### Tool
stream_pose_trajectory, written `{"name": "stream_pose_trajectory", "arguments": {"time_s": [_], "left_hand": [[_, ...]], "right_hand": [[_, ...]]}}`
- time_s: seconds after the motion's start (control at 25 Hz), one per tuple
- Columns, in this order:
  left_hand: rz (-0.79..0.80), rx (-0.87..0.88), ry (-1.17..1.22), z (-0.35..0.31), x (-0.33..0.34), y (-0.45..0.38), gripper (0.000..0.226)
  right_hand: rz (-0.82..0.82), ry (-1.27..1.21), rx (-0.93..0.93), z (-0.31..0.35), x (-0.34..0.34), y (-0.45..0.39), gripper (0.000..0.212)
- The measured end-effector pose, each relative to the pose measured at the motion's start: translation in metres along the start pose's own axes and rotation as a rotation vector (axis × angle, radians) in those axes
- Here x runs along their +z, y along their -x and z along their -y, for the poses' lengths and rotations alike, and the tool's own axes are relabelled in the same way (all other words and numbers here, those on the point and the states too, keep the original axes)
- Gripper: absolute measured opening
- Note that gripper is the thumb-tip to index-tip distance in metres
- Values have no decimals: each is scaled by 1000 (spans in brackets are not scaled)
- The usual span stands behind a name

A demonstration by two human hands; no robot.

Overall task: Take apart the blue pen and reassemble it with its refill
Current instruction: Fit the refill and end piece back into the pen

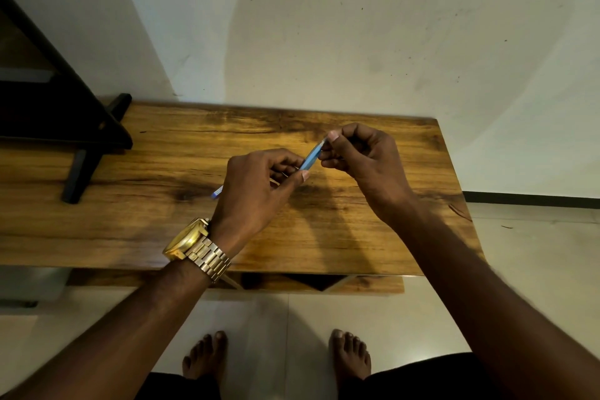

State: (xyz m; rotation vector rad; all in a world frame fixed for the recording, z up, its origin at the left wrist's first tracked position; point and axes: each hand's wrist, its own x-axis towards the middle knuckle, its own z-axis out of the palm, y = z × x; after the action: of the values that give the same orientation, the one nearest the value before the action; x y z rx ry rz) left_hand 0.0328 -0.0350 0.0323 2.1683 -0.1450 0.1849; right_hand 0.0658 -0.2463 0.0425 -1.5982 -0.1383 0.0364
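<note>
Head view: blue pen held above table, left hand pinching lower barrel, right hand pinching top end. I judge it light, stiff, slick plastic; grip barrel ends, twist gently.

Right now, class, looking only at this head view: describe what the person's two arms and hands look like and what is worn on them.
Both forearms are bare, with no sleeves in view. The left hand has a gold wristwatch at its wrist, with a round gold case and a metal link bracelet. The right hand and its wrist carry nothing: no watch or glove shows. No rings are visible on the fingers.
</note>
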Motion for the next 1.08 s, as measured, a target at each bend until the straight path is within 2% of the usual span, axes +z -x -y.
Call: {"name": "stream_pose_trajectory", "arguments": {"time_s": [0.36,0.68,0.8,0.92,1.0,1.08], "left_hand": [[10,6,-54,-1,-2,2,21],[-15,-60,45,-4,-3,2,18],[-28,-76,59,-7,-1,2,23],[-11,-33,7,-8,-4,3,30],[-10,-37,-65,1,-17,-3,27],[-28,-65,-160,16,-39,-9,18]], "right_hand": [[55,94,10,-4,0,-1,19],[120,-54,127,-9,9,-3,27],[159,-76,180,-13,14,-1,20],[103,-161,266,-12,8,-5,10],[15,-61,296,-14,2,-10,8],[-36,245,314,-20,0,-14,4]]}}
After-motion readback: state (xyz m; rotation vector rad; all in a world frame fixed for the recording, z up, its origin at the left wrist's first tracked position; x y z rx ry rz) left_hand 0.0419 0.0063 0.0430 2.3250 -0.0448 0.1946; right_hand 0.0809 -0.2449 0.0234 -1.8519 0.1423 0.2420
